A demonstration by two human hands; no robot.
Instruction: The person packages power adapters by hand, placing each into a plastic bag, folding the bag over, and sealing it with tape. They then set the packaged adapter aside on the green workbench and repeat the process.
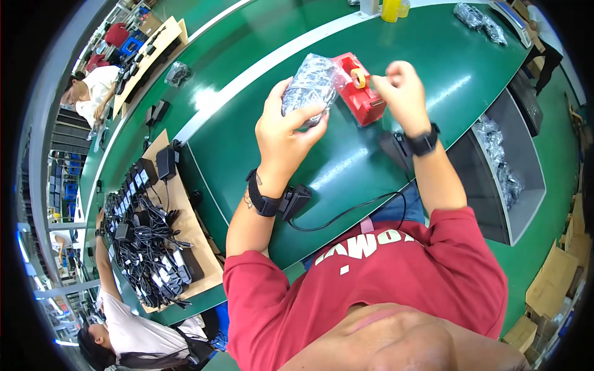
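Note:
My left hand grips a clear plastic bag holding a black power adapter and cable, raised above the green table. My right hand is pinched shut on a strip of tape drawn from the red tape dispenser, which stands on the table just behind the bag. The yellowish tape roll sits on top of the dispenser. Both wrists wear black bands, each with a small black device attached.
A grey bin at the right holds several bagged adapters. More bagged items lie at the far right of the table. Left, a cardboard sheet carries many black adapters and cables, with another person's arm beside it.

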